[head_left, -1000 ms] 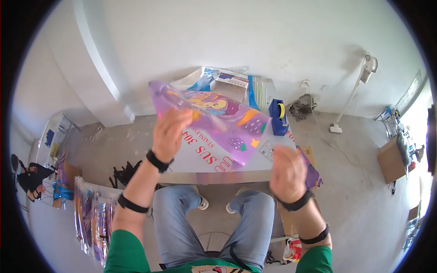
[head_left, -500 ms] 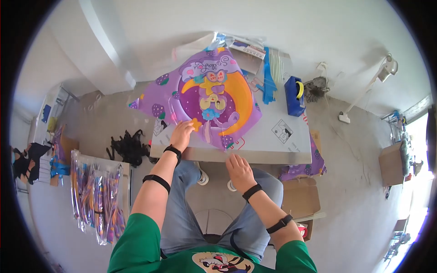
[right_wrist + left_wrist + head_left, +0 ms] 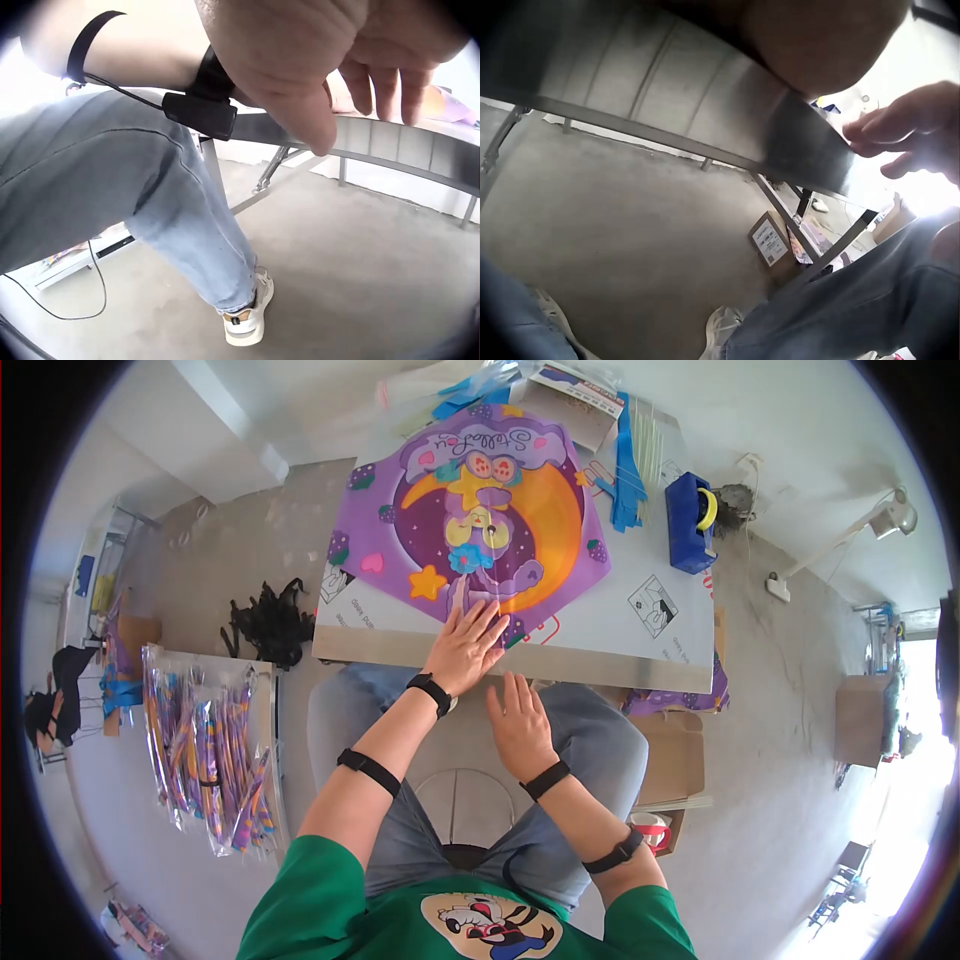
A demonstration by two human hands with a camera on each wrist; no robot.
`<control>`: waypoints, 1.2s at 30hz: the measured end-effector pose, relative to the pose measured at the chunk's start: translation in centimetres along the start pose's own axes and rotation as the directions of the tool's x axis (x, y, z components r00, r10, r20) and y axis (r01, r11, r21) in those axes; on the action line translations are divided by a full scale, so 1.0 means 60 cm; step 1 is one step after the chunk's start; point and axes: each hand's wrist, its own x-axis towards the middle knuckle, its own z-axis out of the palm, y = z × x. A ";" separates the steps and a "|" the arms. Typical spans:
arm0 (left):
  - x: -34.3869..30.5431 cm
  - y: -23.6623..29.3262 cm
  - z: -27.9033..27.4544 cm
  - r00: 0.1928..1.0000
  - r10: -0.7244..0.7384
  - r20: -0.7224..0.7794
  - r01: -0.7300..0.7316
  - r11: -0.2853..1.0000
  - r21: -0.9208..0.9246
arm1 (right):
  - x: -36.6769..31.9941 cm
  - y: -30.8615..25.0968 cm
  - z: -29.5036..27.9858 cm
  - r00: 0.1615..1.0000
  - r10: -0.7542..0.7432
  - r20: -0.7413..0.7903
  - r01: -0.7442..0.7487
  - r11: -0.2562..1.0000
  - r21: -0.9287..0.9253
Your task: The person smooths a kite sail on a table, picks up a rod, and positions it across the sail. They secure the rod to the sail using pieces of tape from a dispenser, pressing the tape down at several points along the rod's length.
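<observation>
A purple kite-shaped printed sheet [image 3: 372, 530] lies spread on the table [image 3: 600, 645], with a crescent moon, a cartoon figure and upside-down lettering on it. Over its near corner rests my left hand [image 3: 462, 648], fingers fairly straight and pointing away from me. My right hand [image 3: 523, 728] is at the table's front edge, its fingers extended and nothing held. In the right wrist view, that hand's fingers [image 3: 386, 94] hang down by the metal edge. The left wrist view looks mostly under the tabletop, and the sheet is hidden there.
A blue tape dispenser [image 3: 688, 525] stands at the table's right. Blue strips [image 3: 628, 480], thin pale rods [image 3: 650, 440] and a box [image 3: 570, 415] lie at the back. Plastic-wrapped colourful bundles [image 3: 205, 740] are on the left; an open cardboard box [image 3: 672, 755] sits low right.
The purple sheet was lifted and blurred, then came down and now lies flatter on the table. My left hand has moved right onto its near corner; my right hand has come in from the right.
</observation>
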 end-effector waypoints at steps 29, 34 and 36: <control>-0.017 -0.029 -0.033 0.994 -0.038 -0.099 -0.012 0.886 -0.464 | 0.078 0.098 0.043 0.974 -0.059 -0.220 0.128 0.941 0.313; -0.014 -0.031 -0.036 0.990 -0.050 -0.133 -0.016 0.890 -0.456 | 0.085 0.104 0.046 0.969 0.011 -0.249 0.107 0.883 0.456; -0.013 -0.031 -0.035 0.991 -0.058 -0.124 -0.006 0.888 -0.460 | 0.087 0.106 0.046 0.971 0.029 -0.237 0.090 0.874 0.477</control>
